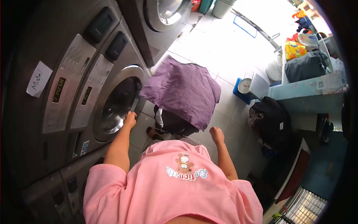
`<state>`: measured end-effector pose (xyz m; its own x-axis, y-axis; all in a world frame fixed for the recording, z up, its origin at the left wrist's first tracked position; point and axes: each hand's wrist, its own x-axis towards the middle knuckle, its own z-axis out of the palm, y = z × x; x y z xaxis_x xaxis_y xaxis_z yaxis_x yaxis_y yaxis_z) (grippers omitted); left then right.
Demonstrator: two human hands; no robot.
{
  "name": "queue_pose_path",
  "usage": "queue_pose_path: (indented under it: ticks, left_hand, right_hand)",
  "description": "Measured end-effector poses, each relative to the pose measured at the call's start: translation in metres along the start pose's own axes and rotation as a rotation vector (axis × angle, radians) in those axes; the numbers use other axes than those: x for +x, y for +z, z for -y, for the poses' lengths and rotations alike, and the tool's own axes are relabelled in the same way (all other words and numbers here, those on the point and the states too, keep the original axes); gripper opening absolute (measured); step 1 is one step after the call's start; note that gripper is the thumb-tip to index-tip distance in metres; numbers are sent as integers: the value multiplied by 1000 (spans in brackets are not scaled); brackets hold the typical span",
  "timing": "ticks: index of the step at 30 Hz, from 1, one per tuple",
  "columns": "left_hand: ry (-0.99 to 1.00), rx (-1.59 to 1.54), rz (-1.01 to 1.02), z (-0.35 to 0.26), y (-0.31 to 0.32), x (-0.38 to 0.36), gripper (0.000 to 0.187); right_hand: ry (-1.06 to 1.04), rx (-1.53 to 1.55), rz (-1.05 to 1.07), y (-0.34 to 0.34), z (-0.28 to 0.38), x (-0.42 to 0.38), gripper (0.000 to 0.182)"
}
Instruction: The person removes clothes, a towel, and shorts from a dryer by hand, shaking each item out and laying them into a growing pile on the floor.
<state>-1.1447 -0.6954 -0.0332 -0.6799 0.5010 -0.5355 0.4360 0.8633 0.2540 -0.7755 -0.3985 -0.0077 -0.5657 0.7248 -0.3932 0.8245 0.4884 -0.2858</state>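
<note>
My left hand [130,120] is at the lower right rim of a round washing machine door [121,100], its fingers curled against the edge. Through the dark glass I cannot make out the contents. My right hand [216,135] is a closed fist just right of a purple cloth [182,87], with nothing showing in it. A small gap separates this fist from the cloth's lower corner. The cloth lies spread over a pile of dark laundry [173,124] in front of me, hiding whatever holds the pile.
Another front-loading machine [166,16] stands farther ahead on the left. On the right are a dark heap of clothes [272,121], a blue container with a white tub [244,86], and a shelf holding a grey bundle [306,67] and a yellow bag [294,49]. White tiles [218,117] cover the floor.
</note>
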Motion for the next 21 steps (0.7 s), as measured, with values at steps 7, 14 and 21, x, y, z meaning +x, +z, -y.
queue_pose_path:
  ticks: [7, 14, 21]
  left_hand:
    - [-97, -363, -75, 79, 59, -40, 20]
    - [-12, -544, -179, 105, 65, -85, 25]
    - [165, -851, -279, 94, 40, -93, 25]
  right_hand:
    - [-594, 393, -413, -146, 203, 114, 13]
    - [-1573, 458, -1030, -352, 534, -31, 35]
    - [-1688, 574, -130, -386, 680, -130, 33]
